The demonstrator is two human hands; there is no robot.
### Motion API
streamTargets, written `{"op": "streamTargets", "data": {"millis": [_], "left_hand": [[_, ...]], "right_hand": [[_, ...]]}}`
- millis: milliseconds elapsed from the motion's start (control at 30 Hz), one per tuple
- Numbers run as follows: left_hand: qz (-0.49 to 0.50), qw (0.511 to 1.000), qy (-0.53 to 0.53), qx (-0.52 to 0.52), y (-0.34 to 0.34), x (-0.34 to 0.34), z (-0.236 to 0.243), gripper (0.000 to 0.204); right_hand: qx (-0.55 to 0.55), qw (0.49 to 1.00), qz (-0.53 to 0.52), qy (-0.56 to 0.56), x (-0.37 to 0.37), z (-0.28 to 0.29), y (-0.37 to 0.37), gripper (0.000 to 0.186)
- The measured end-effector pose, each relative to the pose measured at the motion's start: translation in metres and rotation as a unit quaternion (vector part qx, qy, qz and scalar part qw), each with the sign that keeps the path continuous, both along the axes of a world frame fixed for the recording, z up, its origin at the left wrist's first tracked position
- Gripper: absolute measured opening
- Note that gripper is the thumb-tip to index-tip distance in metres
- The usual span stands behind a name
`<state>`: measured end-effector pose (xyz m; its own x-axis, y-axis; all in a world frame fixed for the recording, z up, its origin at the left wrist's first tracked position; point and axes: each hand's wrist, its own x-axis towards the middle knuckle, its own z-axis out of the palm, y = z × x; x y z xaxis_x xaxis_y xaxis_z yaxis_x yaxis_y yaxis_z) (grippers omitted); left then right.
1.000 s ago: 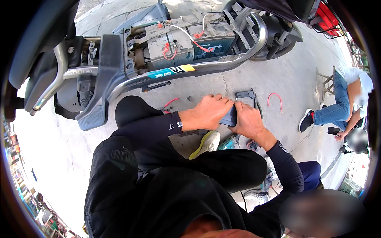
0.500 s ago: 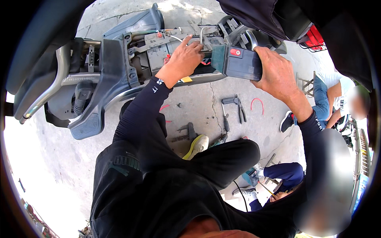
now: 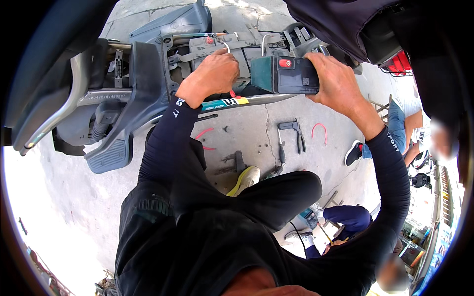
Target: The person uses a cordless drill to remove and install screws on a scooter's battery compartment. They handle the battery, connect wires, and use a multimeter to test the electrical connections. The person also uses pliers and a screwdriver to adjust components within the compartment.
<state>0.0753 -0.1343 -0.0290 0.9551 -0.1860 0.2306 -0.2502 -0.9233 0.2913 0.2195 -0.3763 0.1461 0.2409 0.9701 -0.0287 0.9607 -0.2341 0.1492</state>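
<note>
My right hand [image 3: 340, 89] grips the right end of a dark grey and green battery [image 3: 301, 78] with a red terminal cap. It is held tilted over the near side of the electric scooter's open frame [image 3: 148, 74]. My left hand [image 3: 211, 74] is curled over the batteries seated in the frame, just left of the held one. Its fingertips are hidden, so what they pinch does not show. A red wire end [image 3: 232, 93] pokes out below that hand. White ties [image 3: 265, 43] stand up from the seated batteries [image 3: 207, 45].
On the concrete lie pliers [image 3: 299, 135], a tool with a grey handle [image 3: 281, 143] and red wire pieces [image 3: 320, 133]. A grey plastic panel [image 3: 173, 24] rests beyond the scooter. At the right a person in jeans [image 3: 395, 128] sits; another person's leg [image 3: 345, 219] is lower right.
The held battery has shifted left and its green side shows more. My left hand has drawn back to the left, its fingers going from extended to curled.
</note>
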Motion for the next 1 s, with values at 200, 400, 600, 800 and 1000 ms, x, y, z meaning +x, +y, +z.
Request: {"op": "streamTargets", "data": {"millis": [200,400,600,800,1000], "left_hand": [[0.008,0.998,0.036,-0.054,0.006,-0.006,0.007,0.008],[-0.007,0.997,-0.022,-0.076,-0.006,-0.005,0.004,0.014],[0.011,0.997,0.051,-0.058,-0.002,0.000,0.006,0.020],[0.038,0.989,0.004,-0.144,-0.016,0.004,0.014,0.080],[0.089,0.961,0.013,-0.260,-0.061,0.027,0.022,0.102]], "right_hand": [[-0.039,0.999,0.027,0.024,0.002,-0.015,0.005,0.068],[-0.042,0.997,0.050,0.032,0.015,-0.043,0.011,0.066],[-0.046,0.997,0.046,0.048,0.025,-0.045,0.019,0.067],[-0.113,0.989,0.001,0.091,0.037,-0.050,0.029,0.082],[-0.103,0.988,0.012,0.117,0.050,-0.063,0.025,0.080]]}}
